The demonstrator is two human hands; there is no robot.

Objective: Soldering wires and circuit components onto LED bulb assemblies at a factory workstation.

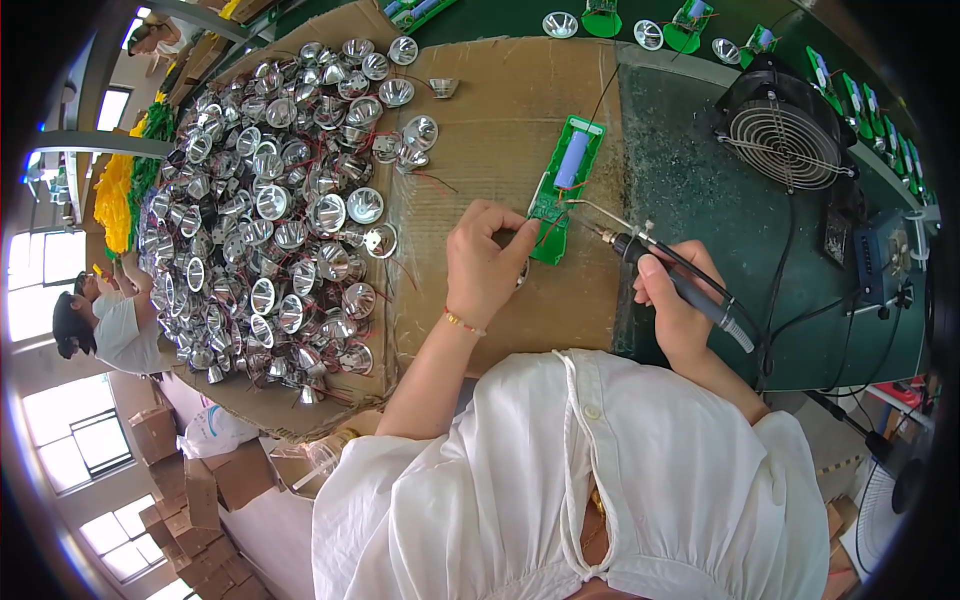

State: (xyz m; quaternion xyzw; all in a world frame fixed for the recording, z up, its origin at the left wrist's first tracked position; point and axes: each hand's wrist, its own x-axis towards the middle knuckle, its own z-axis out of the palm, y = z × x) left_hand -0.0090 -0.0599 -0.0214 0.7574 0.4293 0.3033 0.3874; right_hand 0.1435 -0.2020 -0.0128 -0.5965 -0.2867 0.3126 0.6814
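Note:
My left hand [482, 262] rests on the cardboard sheet [490, 120], fingers curled around a shiny reflector cup with red wires, pressing it against the lower end of a green circuit board [566, 190]. The board carries a pale blue cylindrical battery [572, 160]. My right hand [676, 300] grips a black-handled soldering iron [650, 255], whose metal tip points left and touches the board near its lower right edge. A thin wire of solder arcs above the tip.
A large heap of silver reflector cups [270, 200] with red wires covers the cardboard's left half. A black desk fan [785, 140] stands at the right on the dark green bench. More green boards and reflectors [690, 30] lie along the far edge. Another person [105, 320] works at far left.

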